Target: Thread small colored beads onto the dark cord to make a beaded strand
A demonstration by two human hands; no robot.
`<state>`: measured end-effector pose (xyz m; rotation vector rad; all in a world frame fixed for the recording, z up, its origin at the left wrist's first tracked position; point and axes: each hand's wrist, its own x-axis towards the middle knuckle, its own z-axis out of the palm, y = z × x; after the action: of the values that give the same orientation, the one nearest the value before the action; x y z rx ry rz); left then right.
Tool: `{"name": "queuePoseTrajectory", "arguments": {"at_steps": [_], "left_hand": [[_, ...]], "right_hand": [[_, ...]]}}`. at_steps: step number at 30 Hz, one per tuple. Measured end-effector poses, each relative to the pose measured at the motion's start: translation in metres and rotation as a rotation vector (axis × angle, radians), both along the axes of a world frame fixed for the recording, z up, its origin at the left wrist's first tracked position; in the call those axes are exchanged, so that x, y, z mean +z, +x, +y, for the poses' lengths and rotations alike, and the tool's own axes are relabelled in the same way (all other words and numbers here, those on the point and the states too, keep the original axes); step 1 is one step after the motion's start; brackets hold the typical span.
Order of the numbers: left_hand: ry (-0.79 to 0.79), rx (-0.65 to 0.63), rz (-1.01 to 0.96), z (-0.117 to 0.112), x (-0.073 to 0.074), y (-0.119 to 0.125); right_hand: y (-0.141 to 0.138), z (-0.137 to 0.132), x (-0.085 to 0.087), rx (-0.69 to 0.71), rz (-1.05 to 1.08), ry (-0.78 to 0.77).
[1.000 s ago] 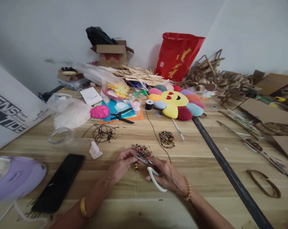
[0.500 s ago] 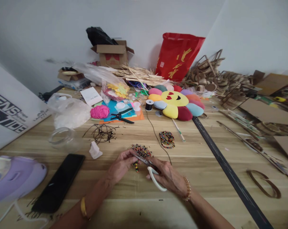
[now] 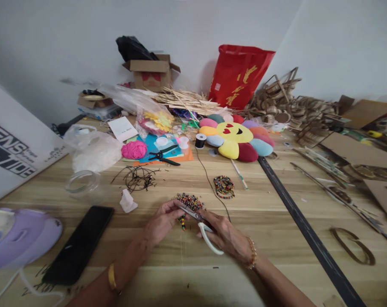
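In my right hand is a pair of scissors with white handles, its blades pointing left to the fingertips of my left hand. My left hand is closed in a pinch on a short string of colourful beads, which hangs below the fingers. The blade tips meet the pinched end; whether they touch the cord cannot be made out. Just beyond the hands lies a heap of loose multicoloured beads. A coiled beaded strand rests to the right of the heap.
A spool of black cord trails a line toward me. Black cord scraps, pliers, a clear jar and a phone lie leftward. A flower cushion sits behind; a dark strip runs along the right.
Both hands, the scissors and the beads stay almost where they were. Only a very slight shift of the view shows.
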<state>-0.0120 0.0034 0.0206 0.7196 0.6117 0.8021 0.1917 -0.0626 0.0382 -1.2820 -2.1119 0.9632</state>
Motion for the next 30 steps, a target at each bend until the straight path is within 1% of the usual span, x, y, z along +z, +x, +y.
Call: {"name": "queuePoseTrajectory", "arguments": {"at_steps": [7,11,14,17,20,23,25,30], "left_hand": [[-0.006,0.011,0.020,0.001,0.000,-0.001],[-0.007,0.050,0.013,0.003,0.001,-0.003],[-0.006,0.099,0.027,0.007,0.001,-0.006],[-0.002,0.161,0.040,0.013,0.001,-0.010],[0.031,0.223,0.043,0.020,0.001,-0.015],[0.077,0.277,0.063,0.025,0.002,-0.019],[0.090,0.294,0.076,0.027,0.001,-0.021],[0.045,0.304,0.068,0.026,-0.003,-0.019]], "right_hand": [[0.001,0.002,0.001,0.006,-0.003,0.024],[0.006,0.005,0.008,-0.068,-0.014,0.040],[0.016,0.007,0.013,-0.100,-0.033,0.054],[0.030,0.007,0.020,-0.070,-0.129,0.012],[0.037,0.004,0.026,0.013,-0.287,-0.049],[0.030,-0.003,0.028,0.127,-0.356,-0.058],[0.019,-0.008,0.026,0.165,-0.391,-0.035],[-0.013,-0.023,0.015,0.174,-0.490,0.086]]}}
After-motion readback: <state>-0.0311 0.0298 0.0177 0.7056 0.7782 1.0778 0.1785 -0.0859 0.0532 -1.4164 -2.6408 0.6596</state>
